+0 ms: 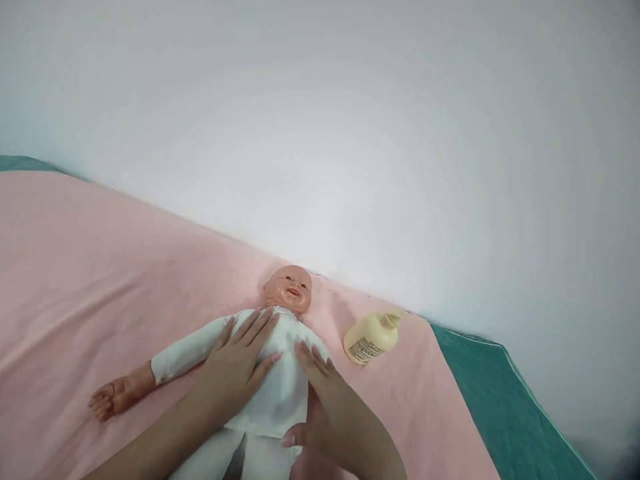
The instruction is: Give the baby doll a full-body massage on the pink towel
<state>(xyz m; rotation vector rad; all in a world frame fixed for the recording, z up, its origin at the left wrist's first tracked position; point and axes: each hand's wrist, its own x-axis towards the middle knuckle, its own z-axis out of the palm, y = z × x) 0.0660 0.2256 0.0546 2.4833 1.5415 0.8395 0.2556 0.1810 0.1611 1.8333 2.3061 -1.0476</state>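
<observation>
A baby doll (280,373) in a white top and white trousers lies on its back, its bald head toward the wall. My left hand (235,367) rests flat on the upper chest, fingers spread and pointing toward the doll's neck. Against the other side of the torso lies my right hand (327,400), its fingertips on the chest and its thumb apart near the hem of the top. Neither hand holds anything. One doll arm reaches out to the left; the other is mostly hidden behind my right hand.
A pale yellow pump bottle (371,339) with printed text stands to the right of the doll. Beneath everything spreads a pink sheet (125,267), with a green cover (490,393) showing at the right. A white wall (320,133) rises along the far edge.
</observation>
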